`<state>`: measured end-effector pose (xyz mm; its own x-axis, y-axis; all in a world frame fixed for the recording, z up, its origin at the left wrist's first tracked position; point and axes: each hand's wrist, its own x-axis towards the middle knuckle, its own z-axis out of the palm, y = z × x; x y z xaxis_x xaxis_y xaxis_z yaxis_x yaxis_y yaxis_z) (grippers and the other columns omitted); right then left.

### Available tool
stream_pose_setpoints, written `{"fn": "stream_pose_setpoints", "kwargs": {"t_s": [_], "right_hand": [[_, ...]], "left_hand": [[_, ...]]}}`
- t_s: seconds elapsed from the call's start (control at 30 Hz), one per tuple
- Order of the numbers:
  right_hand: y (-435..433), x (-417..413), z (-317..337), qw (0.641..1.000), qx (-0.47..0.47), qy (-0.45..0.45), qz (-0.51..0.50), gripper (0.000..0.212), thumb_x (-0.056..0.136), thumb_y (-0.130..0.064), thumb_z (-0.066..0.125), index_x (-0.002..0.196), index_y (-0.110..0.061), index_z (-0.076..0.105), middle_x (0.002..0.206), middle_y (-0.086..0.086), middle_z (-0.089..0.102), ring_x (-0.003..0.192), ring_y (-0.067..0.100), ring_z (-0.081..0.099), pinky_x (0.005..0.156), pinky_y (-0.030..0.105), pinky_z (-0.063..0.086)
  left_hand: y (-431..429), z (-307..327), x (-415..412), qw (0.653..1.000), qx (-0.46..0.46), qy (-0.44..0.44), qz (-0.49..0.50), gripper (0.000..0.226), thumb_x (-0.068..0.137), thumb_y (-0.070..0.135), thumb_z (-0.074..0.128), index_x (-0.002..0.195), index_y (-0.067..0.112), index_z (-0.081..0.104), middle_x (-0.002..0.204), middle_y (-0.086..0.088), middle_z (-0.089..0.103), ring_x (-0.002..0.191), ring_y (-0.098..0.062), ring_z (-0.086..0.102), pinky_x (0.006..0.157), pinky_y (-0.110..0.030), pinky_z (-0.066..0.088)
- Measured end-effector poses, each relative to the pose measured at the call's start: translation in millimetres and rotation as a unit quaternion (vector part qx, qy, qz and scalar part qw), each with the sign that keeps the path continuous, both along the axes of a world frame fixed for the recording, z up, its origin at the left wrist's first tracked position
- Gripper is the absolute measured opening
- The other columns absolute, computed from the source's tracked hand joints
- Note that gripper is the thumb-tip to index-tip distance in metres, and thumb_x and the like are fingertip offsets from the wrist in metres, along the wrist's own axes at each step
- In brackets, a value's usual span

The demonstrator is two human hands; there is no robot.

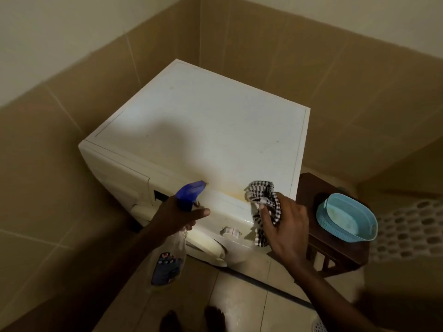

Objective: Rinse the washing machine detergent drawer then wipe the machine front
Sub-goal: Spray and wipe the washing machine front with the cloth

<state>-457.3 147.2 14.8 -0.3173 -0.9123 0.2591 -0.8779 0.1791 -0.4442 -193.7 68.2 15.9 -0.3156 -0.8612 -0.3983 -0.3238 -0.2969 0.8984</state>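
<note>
Gripping the neck of a spray bottle [189, 191], the left hand [177, 216] has its fingers curled round it, with one finger stretched out straight past the trigger. The bottle's long axis runs near upright, with the blue nozzle aimed at the top front edge of the washing machine [203, 121]. The right hand [287, 224] clutches a checked cloth [262, 195], bunched above and trailing down the control panel beside the dial [230, 232]. The machine stands in a tiled corner, front towards the person. A blue basin [347, 219] sits on a dark stool [335, 255] just beside it.
</note>
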Motion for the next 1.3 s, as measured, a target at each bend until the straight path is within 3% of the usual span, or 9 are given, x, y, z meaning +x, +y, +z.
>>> {"fn": "stream_pose_setpoints", "kwargs": {"t_s": [0.1, 0.2, 0.4, 0.53, 0.67, 0.77, 0.9, 1.1, 1.3], "right_hand": [[12, 7, -4, 0.997, 0.038, 0.061, -0.007, 0.047, 0.096, -0.052, 0.035, 0.132, -0.028, 0.055, 0.136, -0.005, 0.056, 0.121, 0.024, 0.046, 0.094, 0.041, 0.035], [12, 16, -11, 0.996, 0.039, 0.076, 0.019, 0.047, 0.100, -0.045, 0.030, 0.132, -0.025, 0.058, 0.141, -0.001, 0.054, 0.134, 0.027, 0.043, 0.104, 0.048, 0.036], [-22, 42, -18, 0.983, 0.029, 0.121, 0.132, 0.039, 0.099, -0.030, 0.043, 0.133, -0.021, 0.059, 0.139, 0.005, 0.058, 0.126, 0.029, 0.054, 0.096, 0.044, 0.048], [-23, 41, -14, 0.979, 0.020, 0.135, 0.149, 0.033, 0.095, -0.029, 0.052, 0.125, -0.024, 0.066, 0.131, -0.002, 0.064, 0.117, 0.021, 0.057, 0.089, 0.036, 0.047], [14, -12, -15, 0.984, 0.029, 0.146, 0.096, 0.039, 0.092, -0.036, 0.046, 0.120, -0.019, 0.068, 0.122, 0.003, 0.069, 0.111, 0.026, 0.056, 0.082, 0.039, 0.047], [33, -31, -19, 0.989, 0.011, 0.136, 0.048, 0.043, 0.091, -0.035, 0.045, 0.118, -0.012, 0.069, 0.118, 0.009, 0.069, 0.107, 0.030, 0.055, 0.078, 0.041, 0.051], [11, 6, -25, 0.993, -0.004, 0.112, 0.037, 0.037, 0.090, -0.031, 0.050, 0.114, -0.012, 0.069, 0.116, 0.008, 0.068, 0.104, 0.027, 0.054, 0.080, 0.041, 0.051], [-30, 62, -21, 0.992, -0.024, 0.097, 0.080, 0.020, 0.087, -0.020, 0.066, 0.106, -0.017, 0.071, 0.103, 0.005, 0.068, 0.096, 0.024, 0.056, 0.073, 0.036, 0.049], [2, 25, -26, 0.991, -0.018, 0.118, 0.059, 0.034, 0.089, -0.031, 0.051, 0.115, -0.017, 0.068, 0.109, 0.006, 0.067, 0.100, 0.025, 0.054, 0.079, 0.035, 0.044]], "left_hand": [[-1, 0, 18, 1.000, -0.006, 0.011, 0.024, 0.035, 0.077, 0.029, 0.079, 0.098, 0.006, 0.063, 0.059, -0.004, 0.063, 0.058, -0.020, 0.062, 0.062, -0.035, 0.056], [-2, -3, 35, 0.998, -0.005, 0.020, 0.063, 0.063, 0.063, 0.045, 0.088, 0.100, 0.001, 0.062, 0.060, -0.007, 0.065, 0.058, -0.023, 0.065, 0.063, -0.036, 0.057], [-3, -8, 56, 0.996, -0.013, 0.021, 0.082, 0.077, 0.054, 0.059, 0.086, 0.103, 0.004, 0.062, 0.060, -0.008, 0.066, 0.059, -0.024, 0.067, 0.066, -0.040, 0.059], [-2, -8, 66, 0.996, -0.014, 0.018, 0.088, 0.087, 0.048, 0.066, 0.085, 0.107, 0.007, 0.060, 0.059, -0.007, 0.066, 0.056, -0.020, 0.067, 0.057, -0.029, 0.056], [-5, -10, 74, 0.997, -0.017, 0.004, 0.079, 0.065, 0.064, 0.043, 0.078, 0.107, 0.000, 0.059, 0.060, -0.008, 0.066, 0.054, -0.016, 0.067, 0.054, -0.024, 0.055], [-5, -12, 79, 0.998, -0.020, -0.003, 0.067, 0.070, 0.060, 0.052, 0.084, 0.101, 0.001, 0.061, 0.058, -0.009, 0.067, 0.054, -0.020, 0.067, 0.059, -0.033, 0.056], [-2, -13, 72, 0.998, -0.014, 0.000, 0.063, 0.069, 0.057, 0.054, 0.087, 0.096, 0.003, 0.062, 0.059, -0.009, 0.067, 0.055, -0.021, 0.068, 0.058, -0.032, 0.055], [-3, -2, 49, 0.999, -0.025, -0.004, 0.042, 0.028, 0.079, 0.026, 0.075, 0.088, 0.004, 0.061, 0.057, -0.004, 0.064, 0.051, -0.012, 0.065, 0.055, -0.022, 0.055], [0, 3, 56, 0.998, -0.031, 0.018, 0.054, 0.020, 0.083, 0.017, 0.073, 0.088, 0.005, 0.059, 0.062, -0.010, 0.062, 0.049, -0.010, 0.063, 0.052, -0.019, 0.054]]}}
